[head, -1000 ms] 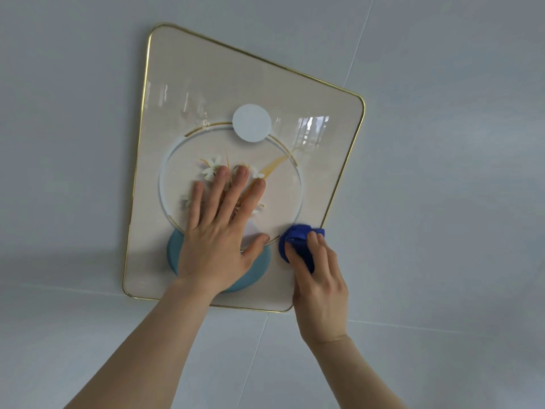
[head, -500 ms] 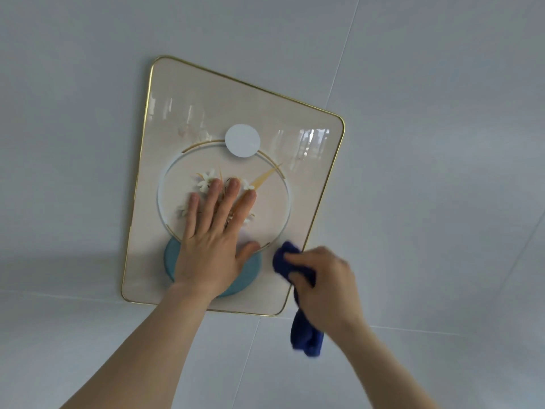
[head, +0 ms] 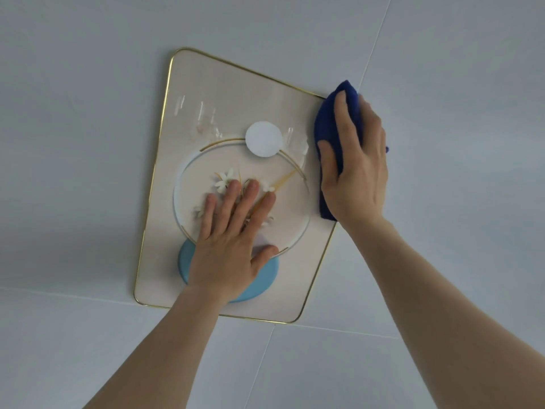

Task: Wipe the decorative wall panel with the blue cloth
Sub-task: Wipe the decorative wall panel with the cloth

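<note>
Pale grey tiled wall (head: 88, 143) fills the view, carrying a glossy cream decorative wall panel (head: 230, 107) edged in thin gold. The left hand (head: 230, 246) lies flat and spread on the panel's centre, holding nothing, covering part of a light blue disc (head: 265, 278). Up and to its right, the right hand (head: 356, 172) presses the blue cloth (head: 327, 119) against the panel's upper right edge, its grip closed over the cloth.
</note>
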Motion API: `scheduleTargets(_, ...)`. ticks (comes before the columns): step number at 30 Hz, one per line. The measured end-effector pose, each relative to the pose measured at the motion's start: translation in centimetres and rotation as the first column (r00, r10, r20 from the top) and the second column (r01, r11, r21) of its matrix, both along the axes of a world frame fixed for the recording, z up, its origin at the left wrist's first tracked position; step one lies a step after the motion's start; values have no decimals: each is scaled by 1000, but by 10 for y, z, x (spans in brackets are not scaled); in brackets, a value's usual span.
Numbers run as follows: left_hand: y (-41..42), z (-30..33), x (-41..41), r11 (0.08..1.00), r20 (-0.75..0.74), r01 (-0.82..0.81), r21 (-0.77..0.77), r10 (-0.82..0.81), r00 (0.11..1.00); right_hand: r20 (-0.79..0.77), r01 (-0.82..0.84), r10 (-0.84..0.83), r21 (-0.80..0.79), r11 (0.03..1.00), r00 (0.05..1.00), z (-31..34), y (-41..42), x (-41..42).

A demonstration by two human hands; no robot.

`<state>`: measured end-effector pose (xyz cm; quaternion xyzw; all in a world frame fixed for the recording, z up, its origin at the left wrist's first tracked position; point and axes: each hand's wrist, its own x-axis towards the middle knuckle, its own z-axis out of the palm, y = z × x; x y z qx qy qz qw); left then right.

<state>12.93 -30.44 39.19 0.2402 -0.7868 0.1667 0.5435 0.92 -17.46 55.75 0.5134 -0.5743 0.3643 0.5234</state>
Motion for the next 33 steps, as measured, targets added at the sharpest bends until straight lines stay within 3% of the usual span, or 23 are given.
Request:
scheduleTargets(3, -1, -1, -2, 1000, -9, -3, -10, 3, 1000, -56, 43, -43, 0, 999, 997, -8, -17, -9)
scheduleTargets(23, -7, -5, -8, 998, -92, 8, -66, -14, 996, -190, -70, 61, -44, 997, 980, -64, -42, -26)
scheduleTargets(33, 0, -1, -3, 1000, -54, -15, -25, 13, 998, -152, 5, 19, 156, 988, 988, -123, -1, -26)
